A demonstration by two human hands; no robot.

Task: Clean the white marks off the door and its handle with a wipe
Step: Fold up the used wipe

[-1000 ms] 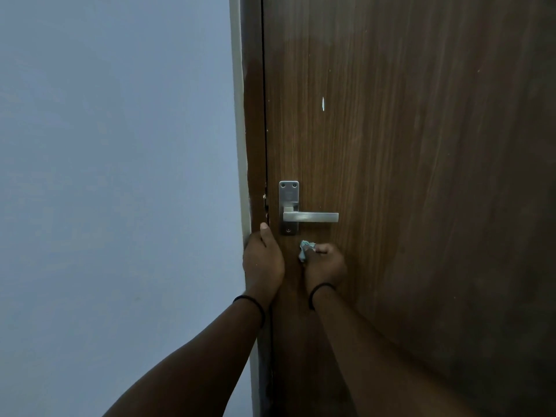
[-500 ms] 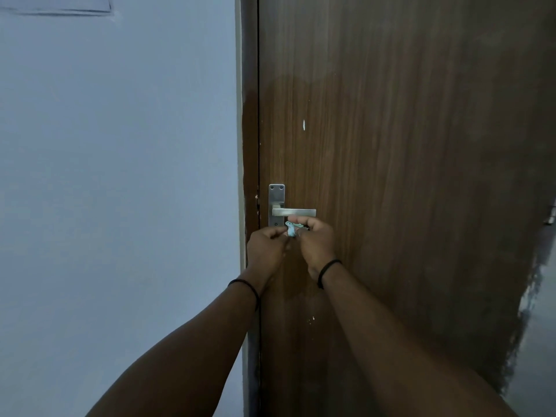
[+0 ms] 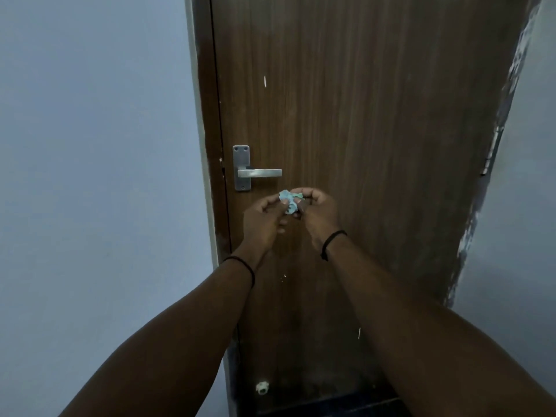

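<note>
A brown wooden door (image 3: 376,130) fills the middle of the view, with a metal lever handle (image 3: 259,173) on its left side. A small crumpled pale blue wipe (image 3: 288,201) is pinched between my left hand (image 3: 264,221) and my right hand (image 3: 317,213), just below and right of the handle and off the door. White marks show on the door: a short streak above the handle (image 3: 265,81), small specks below my hands (image 3: 283,277), and a thin streak lower right (image 3: 359,332).
A pale blue wall (image 3: 90,145) runs along the left of the dark door frame (image 3: 210,130). The door's right edge (image 3: 493,145) is rough with flaked paint. A small white round fitting (image 3: 262,387) sits near the floor at the door's lower left.
Both hands have come down and away from the handle and now hold the wipe together below it. The view has pulled back, showing more of the door's lower part.
</note>
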